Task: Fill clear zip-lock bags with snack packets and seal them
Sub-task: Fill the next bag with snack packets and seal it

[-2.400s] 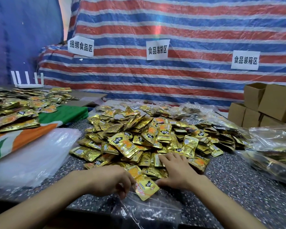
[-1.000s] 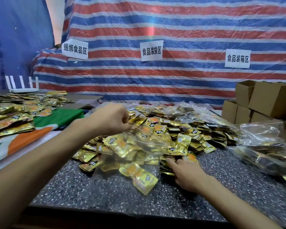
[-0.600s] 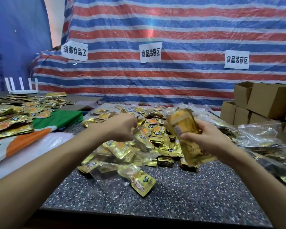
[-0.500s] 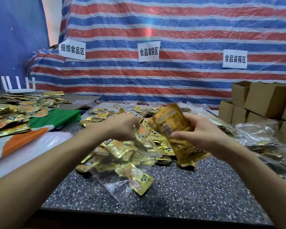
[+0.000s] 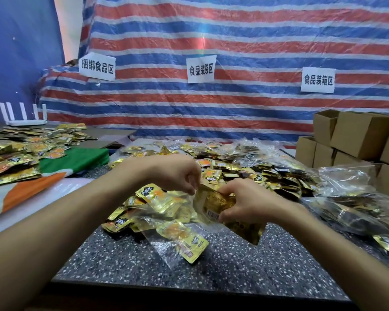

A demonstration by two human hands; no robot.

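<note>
While gripping a bundle of packets [image 5: 213, 203] in the right hand [image 5: 249, 203] and pressing it into the clear zip-lock bag [image 5: 164, 248], pinches the bag's mouth with the left hand [image 5: 177, 176], over the counter [image 5: 211, 272] just before the heap of loose snack packets [image 5: 256, 173]. Mid-fill, by the look of it: at least one packet already at the bottom corner, not sealed. Far from done, judging by the heap. Counts: one bag in hand; several filled bags [image 5: 357, 212] at right, overlapping, uncountable; dozens loose; at least six cardboard boxes [image 5: 357, 135].

Packet pile [image 5: 267, 173] on table [image 5: 222, 265]; boxes [image 5: 359, 135] right (bags [image 5: 355, 205] before).
</note>
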